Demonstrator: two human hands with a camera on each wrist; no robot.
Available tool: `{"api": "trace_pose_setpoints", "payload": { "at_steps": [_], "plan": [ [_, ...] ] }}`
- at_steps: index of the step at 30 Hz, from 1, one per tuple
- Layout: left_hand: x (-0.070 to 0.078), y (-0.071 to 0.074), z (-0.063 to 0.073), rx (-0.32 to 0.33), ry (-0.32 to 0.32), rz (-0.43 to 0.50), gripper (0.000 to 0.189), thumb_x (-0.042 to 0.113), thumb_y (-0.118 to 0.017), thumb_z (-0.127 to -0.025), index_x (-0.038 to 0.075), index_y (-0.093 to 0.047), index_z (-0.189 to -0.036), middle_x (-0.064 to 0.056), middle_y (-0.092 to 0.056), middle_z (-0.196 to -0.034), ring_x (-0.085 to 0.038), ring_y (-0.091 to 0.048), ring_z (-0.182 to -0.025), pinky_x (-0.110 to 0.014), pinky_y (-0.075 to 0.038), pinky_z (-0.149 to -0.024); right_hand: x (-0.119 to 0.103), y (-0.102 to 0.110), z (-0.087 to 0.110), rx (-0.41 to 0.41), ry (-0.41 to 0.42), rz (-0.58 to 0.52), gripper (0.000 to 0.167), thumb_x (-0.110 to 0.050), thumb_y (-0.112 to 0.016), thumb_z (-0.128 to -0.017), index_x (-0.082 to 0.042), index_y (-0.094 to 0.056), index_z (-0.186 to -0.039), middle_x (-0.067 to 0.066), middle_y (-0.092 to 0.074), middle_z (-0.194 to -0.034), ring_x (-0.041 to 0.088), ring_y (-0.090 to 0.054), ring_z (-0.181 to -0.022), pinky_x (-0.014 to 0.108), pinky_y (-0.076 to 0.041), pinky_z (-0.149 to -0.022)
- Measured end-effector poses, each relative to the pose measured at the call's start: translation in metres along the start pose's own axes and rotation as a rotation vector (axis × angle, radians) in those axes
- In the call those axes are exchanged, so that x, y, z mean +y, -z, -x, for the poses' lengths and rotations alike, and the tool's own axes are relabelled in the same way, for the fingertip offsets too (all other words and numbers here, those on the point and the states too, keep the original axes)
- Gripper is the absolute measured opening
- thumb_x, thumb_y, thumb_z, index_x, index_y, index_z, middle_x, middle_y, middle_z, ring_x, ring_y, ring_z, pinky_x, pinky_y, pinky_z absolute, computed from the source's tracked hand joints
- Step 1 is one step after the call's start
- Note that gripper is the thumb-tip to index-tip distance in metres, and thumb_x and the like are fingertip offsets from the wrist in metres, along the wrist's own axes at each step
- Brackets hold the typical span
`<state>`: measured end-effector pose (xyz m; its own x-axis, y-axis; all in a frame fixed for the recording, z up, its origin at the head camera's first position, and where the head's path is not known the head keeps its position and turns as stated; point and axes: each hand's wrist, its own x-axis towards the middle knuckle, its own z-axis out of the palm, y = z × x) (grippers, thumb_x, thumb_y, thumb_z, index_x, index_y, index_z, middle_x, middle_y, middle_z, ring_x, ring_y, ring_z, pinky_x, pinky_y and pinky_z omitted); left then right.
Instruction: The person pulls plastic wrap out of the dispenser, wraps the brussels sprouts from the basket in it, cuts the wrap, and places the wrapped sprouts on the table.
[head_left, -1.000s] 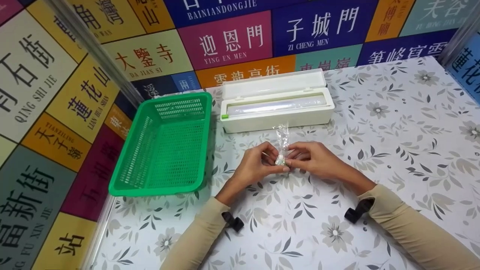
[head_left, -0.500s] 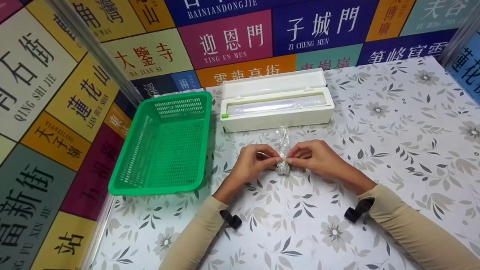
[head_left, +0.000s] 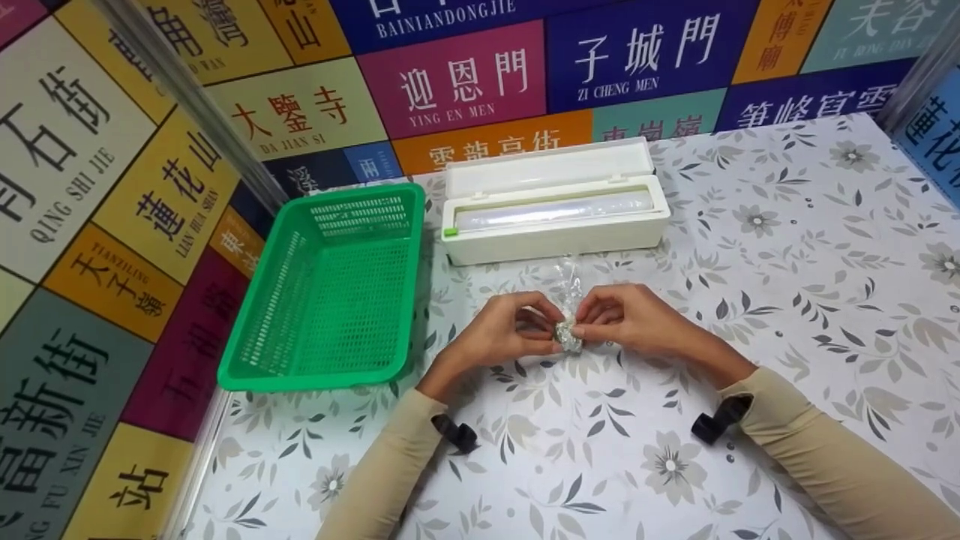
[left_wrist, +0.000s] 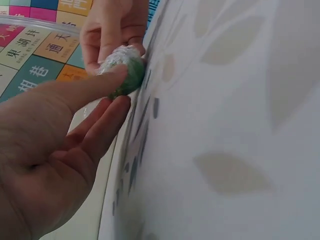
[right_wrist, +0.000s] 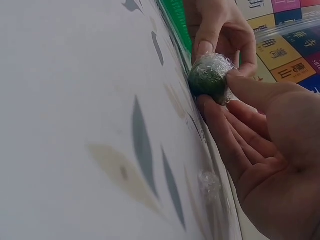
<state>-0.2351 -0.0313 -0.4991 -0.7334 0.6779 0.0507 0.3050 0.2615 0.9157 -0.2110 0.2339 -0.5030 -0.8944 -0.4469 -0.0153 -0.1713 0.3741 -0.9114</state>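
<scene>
A small round green thing (head_left: 569, 340) wrapped in cling film sits between both hands just above the table; its exact kind is hidden by the crinkled film. My left hand (head_left: 499, 330) pinches it from the left with thumb and fingertips. From the other side my right hand (head_left: 637, 324) pinches it near the gathered film. A clear twisted film tail (head_left: 571, 279) stretches away toward the box. In the left wrist view the green side of the wrapped thing (left_wrist: 132, 76) shows under the left thumb. The right wrist view shows whitish bunched film over the green ball (right_wrist: 209, 80).
Behind the hands stands a white cling film box (head_left: 559, 244) with its lid raised and a film roll (head_left: 555, 211) inside. A green plastic basket (head_left: 409, 300) is at the left. The flowered tablecloth (head_left: 600, 465) ends at printed wall panels (head_left: 465, 75).
The wrapped thing has come slightly nearer and to the right. Both thumbs met at the film's neck half a second ago; now my left thumb lies lower, along the ball's side.
</scene>
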Motion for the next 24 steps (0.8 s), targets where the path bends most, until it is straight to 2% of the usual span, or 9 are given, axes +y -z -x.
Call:
{"api": "trace_pose_setpoints", "payload": {
  "at_steps": [4,8,11,14,16,19,21,24],
  "plan": [
    [-0.0006,-0.0003,-0.0001,0.013,-0.009,-0.005,0.024,0.015,-0.089,-0.092,0.007,-0.076,-0.109,-0.006,-0.078,-0.114,-0.016,-0.080,-0.106,-0.029,-0.064,-0.096,-0.0012,-0.0008,0.0004,0.000,0.002,-0.002,0.024,-0.030,-0.090,-0.090,-0.016,-0.077,-0.104,0.005,-0.080,-0.098,0.022,-0.079,-0.089,0.029,-0.065,-0.081],
    [-0.0021,-0.0019,-0.0012,0.031,-0.043,-0.007,0.018,0.012,-0.087,-0.093,0.005,-0.076,-0.105,-0.008,-0.079,-0.112,-0.018,-0.080,-0.107,-0.030,-0.064,-0.098,-0.0003,-0.0021,0.0003,-0.006,-0.018,-0.051,0.034,-0.030,-0.092,-0.088,-0.009,-0.071,-0.104,0.009,-0.080,-0.098,0.024,-0.081,-0.089,0.030,-0.066,-0.079],
    [-0.0022,-0.0019,-0.0012,0.032,-0.013,0.042,0.022,0.007,-0.088,-0.091,0.004,-0.075,-0.107,-0.010,-0.077,-0.112,-0.017,-0.079,-0.107,-0.032,-0.064,-0.098,0.0007,-0.0027,0.0008,0.002,-0.070,-0.124,0.050,-0.027,-0.095,-0.084,-0.002,-0.062,-0.112,0.014,-0.080,-0.100,0.023,-0.081,-0.088,0.030,-0.066,-0.078],
    [-0.0022,-0.0021,-0.0017,0.043,0.034,0.106,0.032,0.004,-0.089,-0.089,0.001,-0.071,-0.115,-0.012,-0.075,-0.114,-0.017,-0.078,-0.106,-0.033,-0.064,-0.099,0.0014,-0.0030,0.0009,0.007,-0.091,-0.142,0.062,-0.025,-0.096,-0.084,-0.002,-0.058,-0.126,0.014,-0.080,-0.105,0.021,-0.081,-0.089,0.030,-0.066,-0.080],
    [-0.0026,-0.0023,-0.0023,0.055,0.061,0.135,0.039,0.003,-0.089,-0.088,0.000,-0.069,-0.120,-0.013,-0.075,-0.117,-0.018,-0.078,-0.105,-0.033,-0.064,-0.098,0.0016,-0.0031,0.0003,0.010,-0.061,-0.092,0.059,-0.027,-0.095,-0.085,-0.005,-0.062,-0.129,0.011,-0.080,-0.107,0.020,-0.080,-0.091,0.029,-0.066,-0.081],
    [-0.0029,-0.0026,-0.0033,0.065,0.081,0.137,0.044,0.003,-0.088,-0.089,0.000,-0.068,-0.128,-0.015,-0.077,-0.119,-0.018,-0.078,-0.106,-0.031,-0.064,-0.098,0.0010,-0.0034,-0.0009,0.025,0.029,-0.009,0.044,-0.029,-0.092,-0.089,-0.011,-0.072,-0.123,0.006,-0.080,-0.111,0.019,-0.080,-0.097,0.029,-0.066,-0.086],
    [-0.0029,-0.0030,-0.0038,0.068,0.079,0.115,0.044,0.005,-0.087,-0.091,0.000,-0.068,-0.130,-0.016,-0.078,-0.120,-0.019,-0.078,-0.108,-0.030,-0.063,-0.097,0.0003,-0.0035,-0.0012,0.058,0.082,0.019,0.038,-0.028,-0.091,-0.090,-0.014,-0.077,-0.121,0.004,-0.080,-0.113,0.019,-0.079,-0.099,0.029,-0.066,-0.087],
    [-0.0029,-0.0036,-0.0041,0.071,0.059,0.088,0.041,0.006,-0.084,-0.094,0.000,-0.068,-0.132,-0.017,-0.078,-0.120,-0.022,-0.078,-0.110,-0.029,-0.063,-0.098,-0.0009,-0.0040,-0.0011,0.102,0.119,0.015,0.039,-0.025,-0.091,-0.090,-0.016,-0.077,-0.126,0.004,-0.079,-0.114,0.020,-0.079,-0.099,0.029,-0.066,-0.086]
  ]
}}
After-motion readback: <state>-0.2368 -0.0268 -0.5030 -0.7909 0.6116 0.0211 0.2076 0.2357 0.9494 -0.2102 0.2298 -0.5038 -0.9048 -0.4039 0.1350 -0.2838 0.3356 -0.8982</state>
